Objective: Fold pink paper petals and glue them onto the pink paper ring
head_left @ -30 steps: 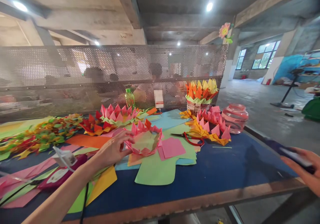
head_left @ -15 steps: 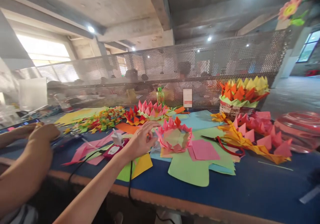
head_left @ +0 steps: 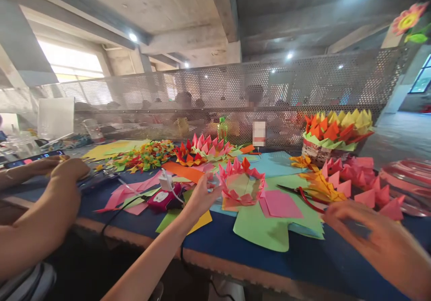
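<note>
My left hand point(head_left: 202, 194) is beside the left edge of a ring of folded pink paper points point(head_left: 243, 198), thumb and fingers apart. I cannot make out whether its fingertips touch the ring. The ring stands on light green paper sheets point(head_left: 264, 234), with pink paper squares point(head_left: 281, 204) just to its right. Blurred by motion, my right hand point(head_left: 367, 236) has its thumb and finger closed at the red handle of the scissors point(head_left: 307, 200). Part of that handle is hidden under the fingers. The dark blades rest on the green paper and point left.
A co-worker's arms point(head_left: 55, 202) are at the left. A magenta power block point(head_left: 163, 198) with cables sits by my left forearm. Folded pink pieces point(head_left: 363, 195), a filled basket point(head_left: 319, 150) and a clear red-tinted container point(head_left: 411, 186) stand right. A perforated screen point(head_left: 215, 85) runs behind.
My right hand has come into view from the right and reached the scissors handle. My left hand has dropped slightly beside the pink ring. The whole view has shifted a little.
</note>
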A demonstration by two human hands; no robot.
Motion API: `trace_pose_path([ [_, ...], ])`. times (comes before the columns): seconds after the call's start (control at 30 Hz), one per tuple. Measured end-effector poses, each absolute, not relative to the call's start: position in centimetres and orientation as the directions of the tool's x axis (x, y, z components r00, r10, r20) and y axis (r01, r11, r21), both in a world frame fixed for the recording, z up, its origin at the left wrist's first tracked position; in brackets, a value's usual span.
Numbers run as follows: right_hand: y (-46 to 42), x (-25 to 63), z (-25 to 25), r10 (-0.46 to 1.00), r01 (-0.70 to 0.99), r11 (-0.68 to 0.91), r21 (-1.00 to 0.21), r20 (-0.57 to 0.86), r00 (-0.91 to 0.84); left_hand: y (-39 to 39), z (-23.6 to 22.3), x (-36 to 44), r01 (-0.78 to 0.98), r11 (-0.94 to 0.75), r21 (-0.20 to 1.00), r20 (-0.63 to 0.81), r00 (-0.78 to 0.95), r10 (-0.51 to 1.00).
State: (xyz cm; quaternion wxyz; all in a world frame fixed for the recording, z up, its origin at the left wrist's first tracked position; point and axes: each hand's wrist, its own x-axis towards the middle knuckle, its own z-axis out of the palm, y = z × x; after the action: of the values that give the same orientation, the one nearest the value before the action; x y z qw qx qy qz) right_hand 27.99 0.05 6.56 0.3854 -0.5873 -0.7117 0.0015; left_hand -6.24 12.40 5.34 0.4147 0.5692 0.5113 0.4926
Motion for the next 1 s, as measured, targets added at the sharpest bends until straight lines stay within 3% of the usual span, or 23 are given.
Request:
trace_pose_path([
  [0.07, 3.2, 26.6, 7.1, 0.909, 0.769, 0.334, -0.545, 0.401, -0.11, 12.3, 5.2, -5.9, 0.078, -0.062, 0.995, 0.064, -0.019, 0.998],
  [0.17, 8.2, 24.3, 7.4, 0.978, 0.698, 0.197, -0.689, 0.186, -0.093, 12.1, 5.4, -5.8, -0.066, 0.029, 0.997, -0.028, 0.01, 1.0],
  [0.4, 16.2, 21.3, 6.3, 1.0, 0.746, -0.003, -0.666, 0.017, 0.02, 11.8, 5.7, -5.7, -0.234, 0.168, 0.958, -0.15, 0.093, 0.984],
  [0.6, 17.9, 20.2, 5.6, 0.997, 0.758, -0.073, -0.648, -0.063, 0.042, 12.4, 5.4, -5.1, -0.251, 0.177, 0.952, -0.138, 0.165, 0.977],
  [1.0, 17.1, 20.3, 5.9, 0.997, 0.71, -0.039, -0.703, -0.076, -0.02, 16.0, 7.5, -3.7, -0.189, 0.081, 0.979, -0.053, 0.152, 0.987],
])
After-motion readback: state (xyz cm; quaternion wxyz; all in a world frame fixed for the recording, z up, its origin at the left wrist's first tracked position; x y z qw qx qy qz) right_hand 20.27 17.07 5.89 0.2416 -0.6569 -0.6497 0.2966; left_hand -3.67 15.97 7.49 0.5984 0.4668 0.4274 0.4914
